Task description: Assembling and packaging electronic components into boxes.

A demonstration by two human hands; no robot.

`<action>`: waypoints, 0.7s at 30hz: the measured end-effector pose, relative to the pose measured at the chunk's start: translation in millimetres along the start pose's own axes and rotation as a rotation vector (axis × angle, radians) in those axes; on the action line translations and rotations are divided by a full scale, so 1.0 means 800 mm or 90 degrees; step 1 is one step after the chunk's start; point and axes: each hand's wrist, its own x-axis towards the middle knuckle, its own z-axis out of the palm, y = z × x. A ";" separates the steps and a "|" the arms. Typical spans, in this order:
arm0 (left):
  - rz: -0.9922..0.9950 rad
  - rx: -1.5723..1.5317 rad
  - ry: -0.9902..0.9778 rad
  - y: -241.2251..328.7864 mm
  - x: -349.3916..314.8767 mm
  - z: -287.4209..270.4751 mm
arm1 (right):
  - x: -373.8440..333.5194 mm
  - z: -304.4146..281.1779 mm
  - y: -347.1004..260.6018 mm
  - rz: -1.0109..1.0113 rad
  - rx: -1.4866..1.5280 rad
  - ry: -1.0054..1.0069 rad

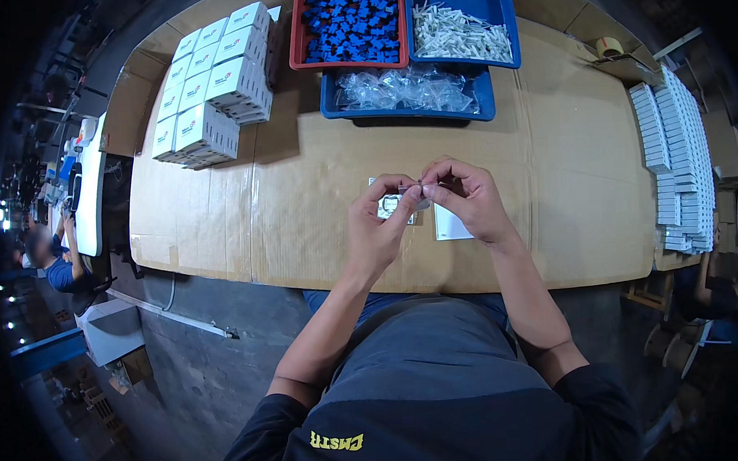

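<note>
My left hand [378, 222] and my right hand [469, 196] meet over the middle of the table, thumbs and forefingers pinched together. Between the fingertips is a small translucent piece [422, 204], like thin clear plastic; the fingers cover most of it, so its kind is not plain. Under the left hand lies a small white item with a dark looped outline [391, 205], partly hidden. A flat white card or box [452, 225] rests on the table beneath the right hand.
Cardboard covers the table [303, 208]. White boxes [207, 130] are stacked at the far left. Beyond my hands stand a red bin of blue parts [294, 46], a blue bin of white pieces [515, 30] and a blue bin of clear bags [328, 106]. White cartons [679, 163] line the right edge.
</note>
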 end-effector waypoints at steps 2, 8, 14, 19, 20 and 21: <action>0.010 0.019 -0.002 0.000 0.001 0.002 | -0.001 -0.002 0.000 -0.029 -0.016 -0.010; -0.011 -0.123 0.062 -0.015 0.009 0.002 | -0.004 0.001 -0.012 -0.080 -0.356 0.063; -0.362 -0.397 -0.034 -0.053 0.020 -0.027 | -0.004 -0.001 -0.010 -0.123 -0.267 -0.005; -0.240 -0.378 0.053 -0.040 0.013 -0.022 | -0.008 -0.002 -0.014 -0.079 -0.275 -0.018; -0.213 -0.370 0.034 -0.039 0.013 -0.024 | -0.009 -0.002 -0.011 -0.068 -0.270 -0.001; -0.214 -0.371 0.033 -0.039 0.014 -0.024 | -0.007 -0.002 -0.007 -0.067 -0.271 0.001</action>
